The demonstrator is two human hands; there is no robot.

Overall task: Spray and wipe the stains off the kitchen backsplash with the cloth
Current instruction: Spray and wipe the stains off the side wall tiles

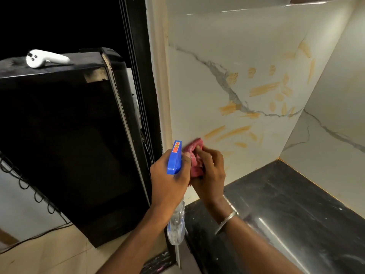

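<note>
- A metal bangle [227, 219] sits on the right wrist, above the near edge of the black stone countertop [296, 204].
- The left hand [169, 177] is wrapped round the neck of the spray bottle [174, 159]. Its clear body hangs down below the fist and its blue trigger head points up towards the wall, a hold that probably keeps the sprayer ready between wipes.
- The right hand [210, 171] is just beside it, fingers curled into a bunched pink cloth [194, 157], likely wadded up to make a firm pad for scrubbing.
- The cloth is raised at the lower left of the marble-look backsplash [197, 86]. Motion blur makes it hard to say whether it touches the tile.
- Orange stains [263, 89] are smeared across the backsplash from just beyond the cloth up towards the right corner, so most of the wiping appears undone.
- Left of the wall stands a black cabinet-like unit [59, 135], with a white handheld controller [47, 58] lying on top.
</note>
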